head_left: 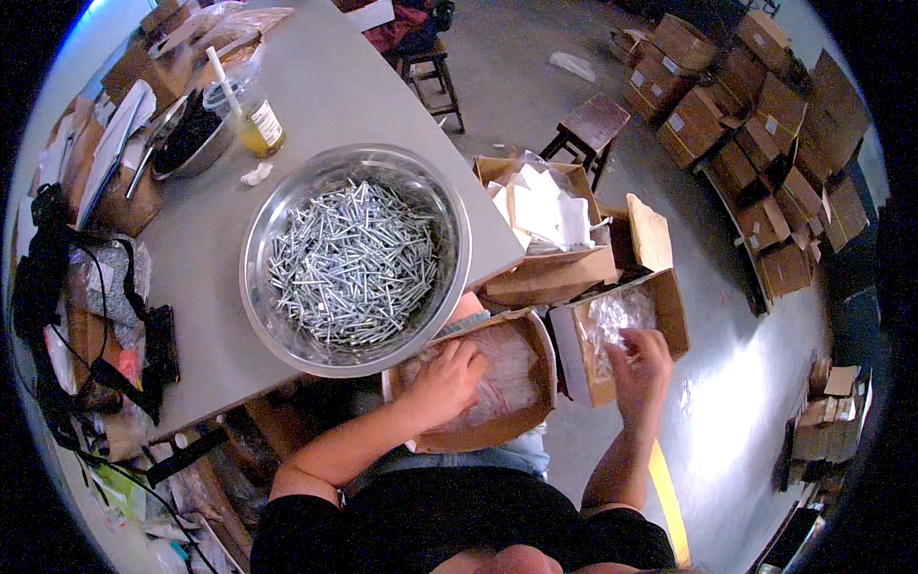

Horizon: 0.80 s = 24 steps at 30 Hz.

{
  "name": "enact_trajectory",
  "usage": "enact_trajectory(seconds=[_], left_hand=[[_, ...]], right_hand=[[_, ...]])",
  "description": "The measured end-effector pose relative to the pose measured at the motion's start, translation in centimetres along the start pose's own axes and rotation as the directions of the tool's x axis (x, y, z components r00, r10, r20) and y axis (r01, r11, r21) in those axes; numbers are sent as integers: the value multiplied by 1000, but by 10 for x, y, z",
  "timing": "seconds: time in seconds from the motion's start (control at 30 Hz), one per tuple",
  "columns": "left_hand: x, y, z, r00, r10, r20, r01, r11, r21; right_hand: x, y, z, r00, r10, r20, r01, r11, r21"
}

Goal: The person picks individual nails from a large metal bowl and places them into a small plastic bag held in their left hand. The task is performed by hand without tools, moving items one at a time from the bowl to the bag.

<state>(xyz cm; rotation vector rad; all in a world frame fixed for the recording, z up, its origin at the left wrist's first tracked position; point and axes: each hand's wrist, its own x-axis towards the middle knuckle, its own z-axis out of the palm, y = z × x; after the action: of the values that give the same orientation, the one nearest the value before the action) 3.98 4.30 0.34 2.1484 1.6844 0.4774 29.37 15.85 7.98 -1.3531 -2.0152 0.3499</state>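
My left hand (446,385) reaches over an open cardboard box (550,368) at my lap, lined with clear plastic bags (507,368) that have reddish lines. Its fingers are curled closed; whatever they hold is hidden. My right hand (644,367) hovers at the near side of a second carton (579,359), with crumpled clear plastic (620,314) inside. Its thumb stands a little apart from the bent fingers, and I see nothing between them. On the table corner beside my left hand, a large steel bowl (258,277) is heaped with silver screws or nails (354,258).
The grey table (325,105) carries a plastic drink cup (260,126) with a straw, a bowl of dark pieces (196,143) and cables. Beyond the boxes stand a carton of white papers (545,206) and a wooden stool (593,122). Cardboard boxes (755,143) pile up at right.
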Motion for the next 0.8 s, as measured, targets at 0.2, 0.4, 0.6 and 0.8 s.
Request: enact_trajectory(seconds=[0.2,0.4,0.6,0.8], left_hand=[[-13,-22,26,999,-14,53,18,996,-87],[-20,-23,14,1000,-25,-3,24,979,-203],[-16,-11,22,995,89,-48,-85,993,80],[-16,1,42,963,242,-118,-199,935,293]], right_hand=[[2,-30,22,975,-124,184,111,991,80],[39,-81,34,902,-353,250,311,931,194],[84,-149,58,759,-604,243,495,777,388],[118,-202,101,525,-616,587,628,746,221]])
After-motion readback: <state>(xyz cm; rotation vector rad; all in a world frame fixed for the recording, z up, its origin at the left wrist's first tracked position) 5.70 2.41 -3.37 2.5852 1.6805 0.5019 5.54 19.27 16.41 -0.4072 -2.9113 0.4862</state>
